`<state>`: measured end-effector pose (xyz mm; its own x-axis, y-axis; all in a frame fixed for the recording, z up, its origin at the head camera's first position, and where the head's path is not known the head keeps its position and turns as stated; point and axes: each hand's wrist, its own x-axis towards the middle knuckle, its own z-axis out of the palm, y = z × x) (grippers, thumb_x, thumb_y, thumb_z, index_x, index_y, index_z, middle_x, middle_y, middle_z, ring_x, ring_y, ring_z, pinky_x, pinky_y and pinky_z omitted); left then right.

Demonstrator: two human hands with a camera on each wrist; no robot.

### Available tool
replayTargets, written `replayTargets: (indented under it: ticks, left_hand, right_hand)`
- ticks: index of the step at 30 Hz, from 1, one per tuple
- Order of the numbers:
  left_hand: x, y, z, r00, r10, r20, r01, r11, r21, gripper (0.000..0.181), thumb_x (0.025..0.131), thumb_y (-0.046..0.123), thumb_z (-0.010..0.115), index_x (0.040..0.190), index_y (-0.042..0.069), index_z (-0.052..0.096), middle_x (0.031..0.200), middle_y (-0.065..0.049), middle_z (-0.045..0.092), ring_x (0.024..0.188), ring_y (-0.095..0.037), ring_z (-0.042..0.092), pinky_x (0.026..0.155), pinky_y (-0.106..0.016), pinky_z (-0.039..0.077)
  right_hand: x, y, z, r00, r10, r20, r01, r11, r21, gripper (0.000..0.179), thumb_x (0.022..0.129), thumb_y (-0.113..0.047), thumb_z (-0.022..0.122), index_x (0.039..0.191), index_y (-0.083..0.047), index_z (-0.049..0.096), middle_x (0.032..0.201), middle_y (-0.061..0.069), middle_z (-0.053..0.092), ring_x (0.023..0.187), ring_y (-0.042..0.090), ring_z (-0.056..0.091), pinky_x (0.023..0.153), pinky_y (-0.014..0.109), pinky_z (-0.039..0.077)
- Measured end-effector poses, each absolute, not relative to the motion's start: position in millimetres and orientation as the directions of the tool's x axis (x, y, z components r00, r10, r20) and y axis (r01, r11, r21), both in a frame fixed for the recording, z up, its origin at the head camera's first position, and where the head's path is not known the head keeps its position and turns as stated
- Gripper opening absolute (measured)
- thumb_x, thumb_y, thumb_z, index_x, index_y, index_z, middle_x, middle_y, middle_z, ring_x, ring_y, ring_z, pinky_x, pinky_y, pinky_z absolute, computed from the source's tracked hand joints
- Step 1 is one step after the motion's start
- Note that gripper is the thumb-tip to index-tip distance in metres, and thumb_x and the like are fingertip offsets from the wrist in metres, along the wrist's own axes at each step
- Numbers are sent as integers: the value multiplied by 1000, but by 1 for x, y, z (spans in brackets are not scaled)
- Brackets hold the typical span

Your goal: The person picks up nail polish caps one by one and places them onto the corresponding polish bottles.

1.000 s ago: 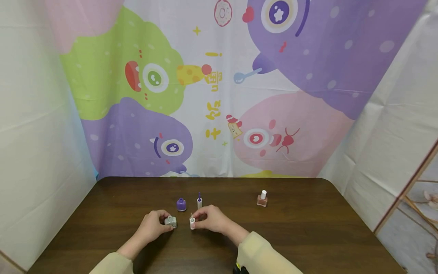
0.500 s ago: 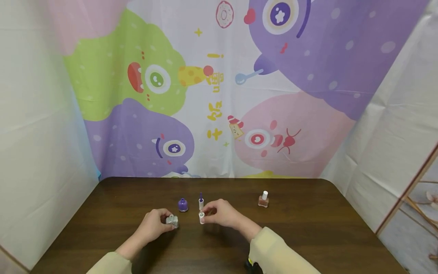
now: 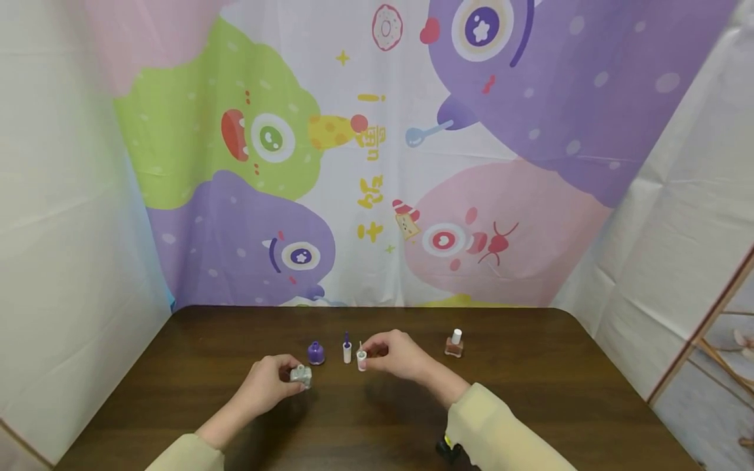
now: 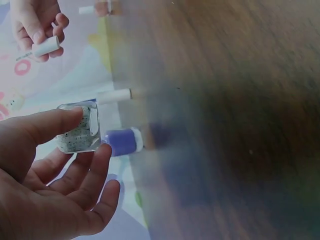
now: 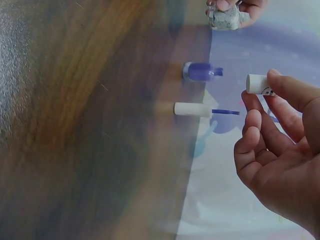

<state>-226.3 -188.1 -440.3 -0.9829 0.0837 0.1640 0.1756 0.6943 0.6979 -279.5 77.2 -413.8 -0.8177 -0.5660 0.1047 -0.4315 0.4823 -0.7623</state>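
My left hand [image 3: 268, 383] holds a small clear nail polish bottle [image 4: 75, 135] of speckled grey-white polish between thumb and fingers, its neck uncapped. With thumb and fingertips my right hand [image 3: 403, 356] pinches a white brush cap [image 5: 257, 84], whose thin brush points up in the head view. Whether that cap touches the table I cannot tell. Just left of it stands another white brush cap [image 3: 347, 354], upright, with a purple brush on top. An uncapped purple nail polish bottle [image 3: 316, 354] stands between that cap and my left hand.
A capped brownish-pink nail polish bottle [image 3: 454, 345] stands toward the back right of the dark wooden table [image 3: 530, 392]. Behind the table hangs a cartoon-printed curtain [image 3: 377, 275]. Part of a black object [image 3: 449, 450] shows under the right sleeve.
My right hand has carried the white brush cap rightward and farther back, to beside the purple brush cap. My left hand, still holding the speckled bottle, has shifted only slightly.
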Motion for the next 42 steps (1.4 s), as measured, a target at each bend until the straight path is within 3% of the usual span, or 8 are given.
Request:
replayTargets:
  ticks: [21,32,42]
  left_hand:
    - [-208,-174,-401,-972,118,205,232,634,737,24,71,9,80,91,7,66,77,3,65,69,-7,59,60,-21,47]
    - [-204,-167,-378,-944,188,271,329,608,723,22,72,9,79,90,7,66,80,2,66,70,-8,60,60,-21,49]
    - [-195,-152,-363,-951,151,270,306,582,753,23,72,8,79,91,9,67,77,3,65,68,-11,60,61,-21,49]
  right_hand:
    - [-275,113,-369,-835,-525,162,-443,469,-764,17,83,-21,73,95,-10,69,88,-1,70,83,8,64,72,23,52]
    - [-274,134,-342,-856,-478,194,-428,448,-785,26,83,-21,72,102,-4,67,91,6,70,83,13,64,74,27,52]
    - [-266,149,-318,-881,-427,202,-412,487,-770,32,83,-26,73,107,-5,67,91,4,71,82,13,64,76,28,51]
